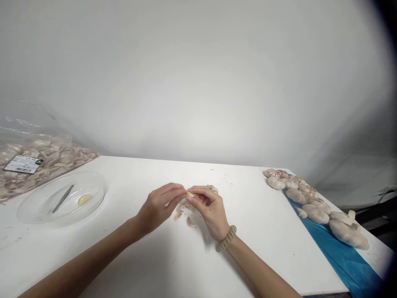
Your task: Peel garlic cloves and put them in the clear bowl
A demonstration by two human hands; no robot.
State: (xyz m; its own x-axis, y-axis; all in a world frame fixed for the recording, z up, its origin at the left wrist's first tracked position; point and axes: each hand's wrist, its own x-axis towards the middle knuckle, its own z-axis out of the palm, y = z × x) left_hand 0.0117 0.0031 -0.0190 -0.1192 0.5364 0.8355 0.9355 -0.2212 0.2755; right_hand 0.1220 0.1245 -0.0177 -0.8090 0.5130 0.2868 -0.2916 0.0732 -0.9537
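Between my two hands is a small pale garlic clove. My right hand, with a beaded bracelet at the wrist, pinches it between thumb and fingers. From the other side my left hand closes its fingertips on the clove's left end. Thin garlic skins lie on the table below the hands, and a loose piece of skin rests nearer to me. Partly hidden behind my right hand is a garlic bulb.
A clear plastic bowl at left contains a peeled clove and a slim grey blade-like tool. Behind it lies a labelled bag of garlic. Several garlic bulbs line the right side on a blue strip. A wall borders the white table.
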